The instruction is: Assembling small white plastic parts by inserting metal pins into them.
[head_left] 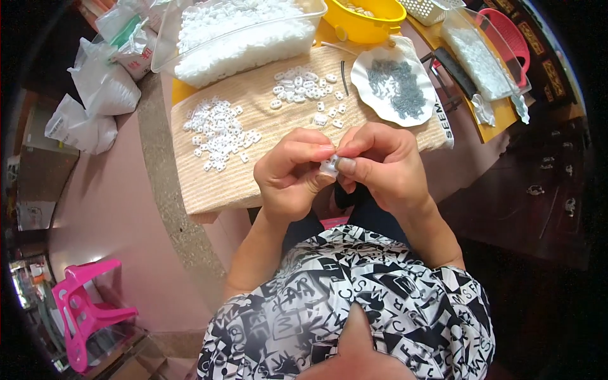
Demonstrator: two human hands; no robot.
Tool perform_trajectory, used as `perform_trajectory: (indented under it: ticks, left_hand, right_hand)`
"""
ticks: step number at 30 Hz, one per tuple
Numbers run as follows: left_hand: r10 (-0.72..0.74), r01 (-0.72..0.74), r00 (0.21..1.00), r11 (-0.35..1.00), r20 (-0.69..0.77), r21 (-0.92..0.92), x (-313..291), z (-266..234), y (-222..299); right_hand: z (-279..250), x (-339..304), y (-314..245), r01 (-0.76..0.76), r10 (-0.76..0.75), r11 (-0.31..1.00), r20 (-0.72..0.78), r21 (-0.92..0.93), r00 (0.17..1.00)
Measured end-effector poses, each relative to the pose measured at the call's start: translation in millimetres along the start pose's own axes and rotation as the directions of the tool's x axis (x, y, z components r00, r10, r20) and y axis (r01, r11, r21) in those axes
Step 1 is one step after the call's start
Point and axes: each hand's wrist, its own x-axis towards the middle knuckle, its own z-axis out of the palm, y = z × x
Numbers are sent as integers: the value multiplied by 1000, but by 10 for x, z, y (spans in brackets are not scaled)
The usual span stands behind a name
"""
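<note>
My left hand and my right hand meet over the front edge of the cloth-covered table. Between their fingertips they pinch a small white plastic piece with a dark spot on it. Fingers cover much of it. Just beyond lie a few loose white plastic pieces and a group of rounded white pieces with holes. To the left spreads a heap of small white two-holed pieces. A white wavy-rimmed plate on the right holds many small dark grey parts.
A clear bin full of white pieces stands at the back left, beside a yellow basin. A clear tub and a red basket are at the far right. White sacks and a pink stool stand on the left.
</note>
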Motion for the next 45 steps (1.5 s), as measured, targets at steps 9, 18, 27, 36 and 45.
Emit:
perform_trajectory:
  ticks: [9,18,27,36,45]
  left_hand:
    - [64,-62,998,990,-8,126,15,35,32]
    - [44,-44,999,997,7,63,70,-24,14]
    - [-138,133,987,989,-78,-70,15,-56,-23]
    - [-78,81,991,997,-108,21,-10,-68,-138]
    - [-71,80,985,995,-156,54,-14,-71,-177]
  right_hand:
    - [37,-45,-43,39,-39,998,17,-54,999]
    - [47,47,-35,26,-27,999,-36,-23,999]
    - [1,116,43,11,-10,1000,-72,5,997]
    - [-13,106,111,25,-29,999,-82,-45,996]
    - [-24,144,116,46,-48,998,-65,-42,997]
